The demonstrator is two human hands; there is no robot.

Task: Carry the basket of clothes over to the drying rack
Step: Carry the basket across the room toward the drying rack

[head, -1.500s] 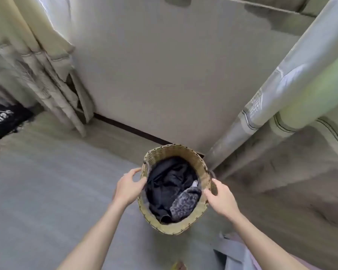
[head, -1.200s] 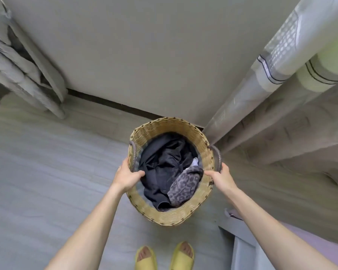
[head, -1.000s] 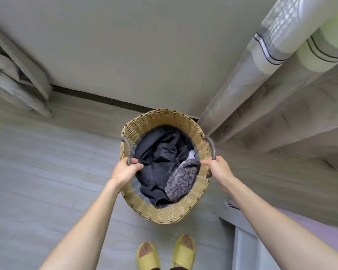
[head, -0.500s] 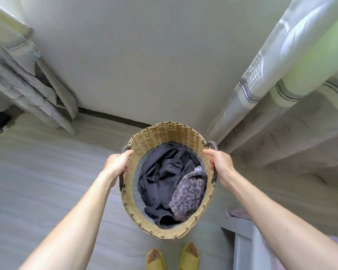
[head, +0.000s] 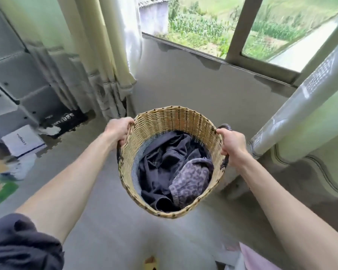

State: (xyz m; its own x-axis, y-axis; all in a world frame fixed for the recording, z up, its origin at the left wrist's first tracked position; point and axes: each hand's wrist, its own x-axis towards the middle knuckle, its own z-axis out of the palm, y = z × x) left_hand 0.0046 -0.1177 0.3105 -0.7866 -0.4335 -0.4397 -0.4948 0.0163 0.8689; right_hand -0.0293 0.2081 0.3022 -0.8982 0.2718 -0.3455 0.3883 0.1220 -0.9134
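A round woven straw basket (head: 170, 121) hangs in the air in front of me, well above the grey floor. Inside lie dark clothes (head: 164, 162) and a grey leopard-print piece (head: 191, 180). My left hand (head: 118, 130) is closed around the dark handle on the basket's left side. My right hand (head: 231, 142) grips the dark handle on the right side. Both arms reach forward. No drying rack is in view.
Cream curtains (head: 105, 61) hang at the left of a window (head: 203, 26), and another curtain (head: 300, 106) slants down at the right. Grey panelled storage (head: 10, 78), a dark mat (head: 66, 119) and a white box (head: 21, 141) sit at the left. A pink cloth (head: 256, 258) lies at bottom right.
Both hands took hold of the handles and lifted the basket off the floor. My view has risen from the floor to the window and swung slightly left.
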